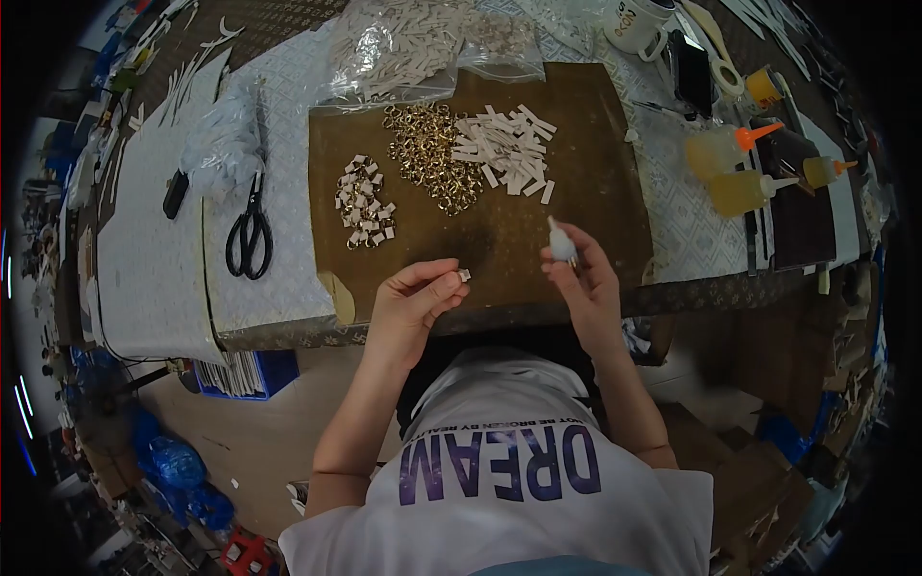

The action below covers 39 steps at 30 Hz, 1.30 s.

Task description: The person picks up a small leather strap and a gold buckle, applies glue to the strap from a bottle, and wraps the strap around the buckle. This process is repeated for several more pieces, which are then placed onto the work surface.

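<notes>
My left hand (420, 300) pinches a small white piece (464, 276) at its fingertips, over the front part of the brown mat (595, 125). To its right my right hand (588, 278) holds a small bottle (561, 242) with a pale pointed nozzle facing up and away. Gold metal rings or clasps (432, 158) lie heaped on the mat, touching a pile of flat white strips (509, 149). Further left sits a smaller group of metal pieces with white strips around them (365, 204).
Black scissors (251, 235) and a plastic bag (223, 144) lie left of the mat. Filled clear bags (394, 48) rest at its back edge. On the right are yellow liquid bottles (740, 192), a phone (691, 72) and a white mug (636, 27).
</notes>
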{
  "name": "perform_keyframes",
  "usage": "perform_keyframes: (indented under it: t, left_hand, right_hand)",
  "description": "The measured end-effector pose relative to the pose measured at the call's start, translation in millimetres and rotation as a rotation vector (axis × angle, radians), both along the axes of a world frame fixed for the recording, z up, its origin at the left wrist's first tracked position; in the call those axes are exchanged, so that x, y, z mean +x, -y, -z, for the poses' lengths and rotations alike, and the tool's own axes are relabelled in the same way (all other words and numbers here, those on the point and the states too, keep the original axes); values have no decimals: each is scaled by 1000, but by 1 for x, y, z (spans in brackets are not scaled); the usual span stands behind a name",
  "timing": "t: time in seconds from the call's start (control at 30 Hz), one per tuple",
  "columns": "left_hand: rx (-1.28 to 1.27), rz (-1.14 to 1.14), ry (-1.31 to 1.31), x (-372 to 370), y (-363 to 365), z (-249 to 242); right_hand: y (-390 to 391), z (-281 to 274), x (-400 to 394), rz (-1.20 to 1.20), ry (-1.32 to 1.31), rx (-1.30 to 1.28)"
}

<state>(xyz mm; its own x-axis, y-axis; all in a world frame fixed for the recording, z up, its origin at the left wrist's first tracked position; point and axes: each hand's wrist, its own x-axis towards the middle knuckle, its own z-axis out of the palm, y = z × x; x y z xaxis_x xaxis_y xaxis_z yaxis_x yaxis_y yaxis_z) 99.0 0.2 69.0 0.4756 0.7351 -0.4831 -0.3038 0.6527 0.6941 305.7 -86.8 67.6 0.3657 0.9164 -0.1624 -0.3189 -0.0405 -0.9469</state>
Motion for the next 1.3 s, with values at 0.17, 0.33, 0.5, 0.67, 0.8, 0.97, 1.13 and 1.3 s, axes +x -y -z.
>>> perform_keyframes:
  t: [0.17,0.33,0.5,0.67,0.8,0.97,1.13,1.3]
  left_hand:
    - [44,34,-49,2,0,-4]
    - [54,55,-85,2,0,-3]
    - [54,69,-90,4,-1,-4]
    - [57,74,-94,4,-1,-3]
    - [68,79,-84,3,-1,-1]
    - [63,39,-76,6,1,-1]
    - [51,49,-43,6,1,-2]
    - [77,62,-54,7,0,-2]
  right_hand:
    - [-11,5,18,129,449,102]
    - [-12,16,23,128,485,89]
    - [-10,19,11,81,387,15]
    - [-13,20,-1,68,332,49]
    - [-16,23,-1,120,763,93]
    - [-18,29,0,170,977,80]
    - [-17,41,-1,211,818,69]
    - [-16,38,-2,213,658,32]
